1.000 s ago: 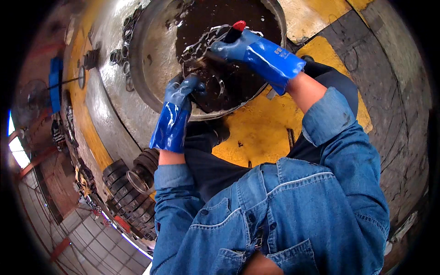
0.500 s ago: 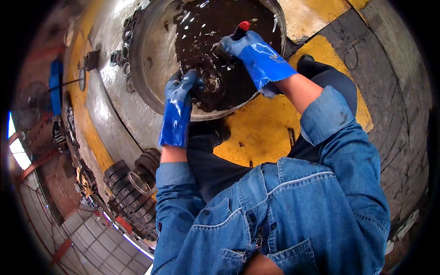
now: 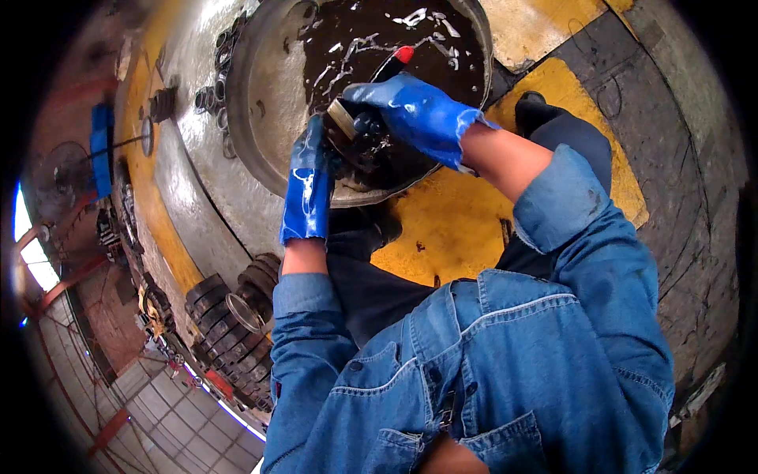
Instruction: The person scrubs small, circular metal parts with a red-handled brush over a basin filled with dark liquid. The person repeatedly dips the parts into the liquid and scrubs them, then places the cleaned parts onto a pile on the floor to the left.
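Both my hands wear wet blue rubber gloves and work over a large round metal pan [image 3: 241, 118] of dark, oily liquid. My right hand [image 3: 399, 103] is closed around a brush [image 3: 392, 65] with a black, red-tipped handle; a pale, flat band [image 3: 343, 118], apparently its ferrule, shows beyond the fingers. My left hand [image 3: 310, 154] is closed on the left side of a dark, oil-coated part [image 3: 363, 154] held at the pan's near side. Gloves and grime hide most of the part's shape, and the bristles cannot be made out.
Several small metal rings [image 3: 209, 96] lie left of the pan. Stacked dark ribbed round parts [image 3: 229, 336] stand at the lower left, a thin metal ring [image 3: 245, 312] beside them. Yellow floor plate [image 3: 442, 221] lies between my legs and the pan; dark matting [image 3: 655, 150] is on the right.
My right hand has moved left and down with the brush, close to my left hand. The part is tilted up more, and the liquid's surface now shows more bright ripples.
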